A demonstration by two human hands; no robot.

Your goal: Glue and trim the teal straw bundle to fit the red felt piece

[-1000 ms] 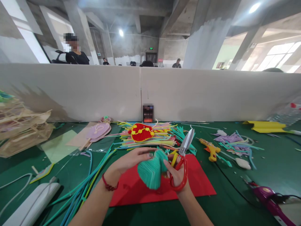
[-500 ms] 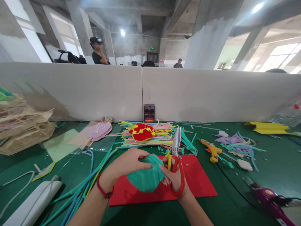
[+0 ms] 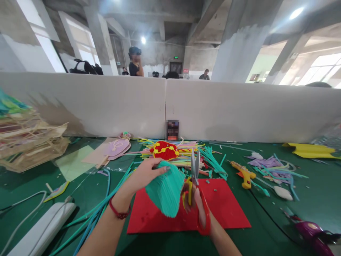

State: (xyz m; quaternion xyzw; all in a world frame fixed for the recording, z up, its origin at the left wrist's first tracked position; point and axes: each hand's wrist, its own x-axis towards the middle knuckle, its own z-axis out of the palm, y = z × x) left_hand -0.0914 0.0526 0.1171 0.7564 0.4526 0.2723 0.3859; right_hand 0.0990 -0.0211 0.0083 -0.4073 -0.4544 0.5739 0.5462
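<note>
My left hand [image 3: 151, 173] grips a teal ribbed piece [image 3: 165, 190] by its upper left edge, tilted above a red sheet [image 3: 223, 206]. It looks made of pipe cleaners laid side by side. Red-and-yellow-handled scissors [image 3: 195, 170] are in my right hand [image 3: 198, 204], just right of the teal piece. Their blades point up and stand slightly apart. Behind my hands, a red oval piece with yellow trim [image 3: 165, 150] rests on a pile of colourful pipe cleaners [image 3: 186, 153].
A yellow glue gun [image 3: 243, 174] and purple scraps [image 3: 266, 163] lie to the right, a purple tool [image 3: 310, 231] nearer. On the left are a white power strip [image 3: 39, 229], long blue and teal strands [image 3: 106, 206] and a wooden stick model [image 3: 29, 142]. A white partition [image 3: 119, 103] stands behind.
The teal piece has been lifted and tilted, its right side now free of my right hand. The scissors have moved slightly left and their blades have parted. The view has shifted a little.
</note>
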